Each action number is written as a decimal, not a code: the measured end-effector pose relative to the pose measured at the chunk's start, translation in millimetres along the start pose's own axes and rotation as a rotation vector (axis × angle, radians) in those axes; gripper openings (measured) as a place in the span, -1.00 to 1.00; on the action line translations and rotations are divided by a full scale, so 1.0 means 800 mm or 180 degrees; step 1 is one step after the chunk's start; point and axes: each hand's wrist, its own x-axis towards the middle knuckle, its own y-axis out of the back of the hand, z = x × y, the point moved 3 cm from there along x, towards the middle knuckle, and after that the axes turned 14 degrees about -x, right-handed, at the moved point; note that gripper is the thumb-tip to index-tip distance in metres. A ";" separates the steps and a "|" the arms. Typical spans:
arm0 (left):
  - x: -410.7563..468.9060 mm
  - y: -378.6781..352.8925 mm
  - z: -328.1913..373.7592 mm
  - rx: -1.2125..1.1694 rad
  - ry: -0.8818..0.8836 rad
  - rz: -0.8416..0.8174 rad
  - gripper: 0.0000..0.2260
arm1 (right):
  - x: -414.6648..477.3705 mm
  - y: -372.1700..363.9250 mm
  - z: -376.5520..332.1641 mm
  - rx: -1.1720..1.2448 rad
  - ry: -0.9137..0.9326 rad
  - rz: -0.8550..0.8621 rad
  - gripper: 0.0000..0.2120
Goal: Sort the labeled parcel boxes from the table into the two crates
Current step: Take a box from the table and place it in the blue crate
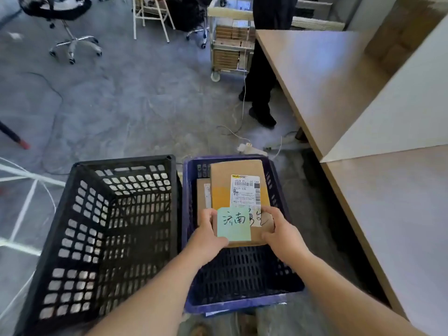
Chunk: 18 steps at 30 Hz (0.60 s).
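A person holds a cardboard box (221,183) in both hands over a blue crate (242,303) standing on the floor. The left hand (206,235) grips the near left corner of the box, thumb curled onto the top beside a green note (234,223) with handwritten characters. The right hand (282,232) grips the near right corner, fingers curled over the top edge. The box stretches away from the hands towards the far wall of the blue crate, a white shipping label (246,191) with barcodes facing up just beyond the fingers. Whether its far end rests on anything cannot be told.

Below the held box, just beyond the left hand, a second box (202,195) lies inside the blue crate, partly hidden. To the left of the left hand a black crate (109,226) stands against the blue one, its lattice walls and bottom showing.

To the right of the right hand runs the light wooden table (400,214). Well beyond the hands, another person's legs (260,93) in dark trousers and shoes stand at the far end of the table, next to a wheeled cart (230,44) stacked with brown boxes. An office chair (68,32) stands on the grey floor far off to the left, and white cables trail across the floor just beyond the blue crate.
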 end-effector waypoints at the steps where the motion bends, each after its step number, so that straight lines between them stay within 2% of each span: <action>1: 0.006 -0.011 -0.011 0.0015 0.0060 -0.0019 -0.46 | 0.005 -0.009 0.012 -0.0019 -0.0060 -0.0076 -0.40; 6: 0.045 -0.051 -0.038 0.0023 0.0203 -0.0070 -0.48 | 0.045 -0.028 0.054 -0.0096 -0.0281 -0.0302 -0.40; 18: 0.170 -0.101 -0.061 -0.0250 0.0275 0.0022 -0.53 | 0.161 -0.038 0.073 -0.0793 -0.0227 0.0026 -0.48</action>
